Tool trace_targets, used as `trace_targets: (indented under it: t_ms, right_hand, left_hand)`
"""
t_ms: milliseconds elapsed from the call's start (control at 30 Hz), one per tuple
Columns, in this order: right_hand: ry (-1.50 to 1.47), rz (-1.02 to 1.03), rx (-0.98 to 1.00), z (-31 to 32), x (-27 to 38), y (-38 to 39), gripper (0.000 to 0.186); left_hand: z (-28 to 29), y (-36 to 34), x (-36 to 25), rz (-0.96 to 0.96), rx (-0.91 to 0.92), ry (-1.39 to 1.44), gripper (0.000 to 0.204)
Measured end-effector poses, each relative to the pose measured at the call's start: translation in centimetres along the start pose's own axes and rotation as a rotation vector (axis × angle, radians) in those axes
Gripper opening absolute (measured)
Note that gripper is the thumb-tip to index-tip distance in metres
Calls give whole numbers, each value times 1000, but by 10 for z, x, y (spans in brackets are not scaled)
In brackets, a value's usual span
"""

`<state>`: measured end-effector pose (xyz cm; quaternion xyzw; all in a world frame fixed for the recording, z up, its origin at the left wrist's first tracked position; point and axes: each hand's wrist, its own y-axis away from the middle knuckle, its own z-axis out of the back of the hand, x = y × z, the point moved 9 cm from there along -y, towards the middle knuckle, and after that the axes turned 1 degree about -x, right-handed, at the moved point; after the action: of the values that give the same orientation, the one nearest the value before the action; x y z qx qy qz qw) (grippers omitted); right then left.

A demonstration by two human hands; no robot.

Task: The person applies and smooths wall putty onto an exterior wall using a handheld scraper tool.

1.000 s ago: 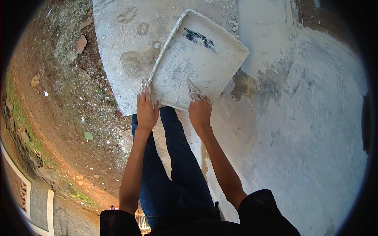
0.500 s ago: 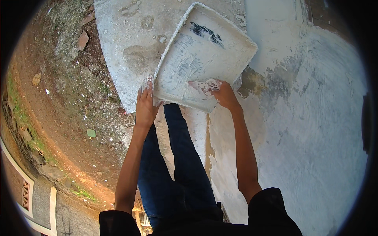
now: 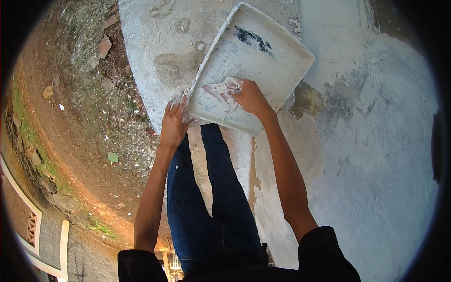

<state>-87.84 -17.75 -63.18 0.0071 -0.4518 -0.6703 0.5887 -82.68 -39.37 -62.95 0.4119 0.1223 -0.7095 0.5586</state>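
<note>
A square white plaster-caked tray lies tilted on the grey concrete slab in front of me. My left hand grips the tray's near left corner. My right hand rests inside the tray near its front edge, pressing a pale crumpled rag against the tray floor. A black smear marks the tray's far part.
Bare dirt with stones and rubble spreads to the left of the slab. A whitewashed, patchy surface fills the right side. My legs in blue jeans stand below the tray.
My right hand has moved from the tray's near edge into the tray, onto the rag. The left hand keeps its hold on the corner. The tray sits slightly higher in view.
</note>
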Motion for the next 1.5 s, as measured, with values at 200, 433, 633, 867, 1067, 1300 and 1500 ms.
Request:
trace_targets:
  t_ms: [200,433,633,867,1067,1300,1500]
  right_hand:
    - [91,15,85,-20,5,1,33]
    - [145,30,118,-28,16,0,33]
    - [162,-25,212,-27,7,-8,28]
    - [205,59,137,-30,25,-12,25]
    - [253,-10,259,-27,32,-13,32]
    - [239,13,184,-27,28,-6,36]
    - [77,-64,-89,36,1,7,33]
  left_hand:
    - [1,0,0,-35,8,14,66]
    - [0,1,5,-74,29,-16,65]
    - [-4,-1,9,-19,92,5,57]
    - [2,-1,5,-93,53,-53,62]
    - [0,1,7,-74,57,-38,61]
    - [0,1,9,-69,52,-21,61]
    - [-3,-1,10,-46,90,6,61]
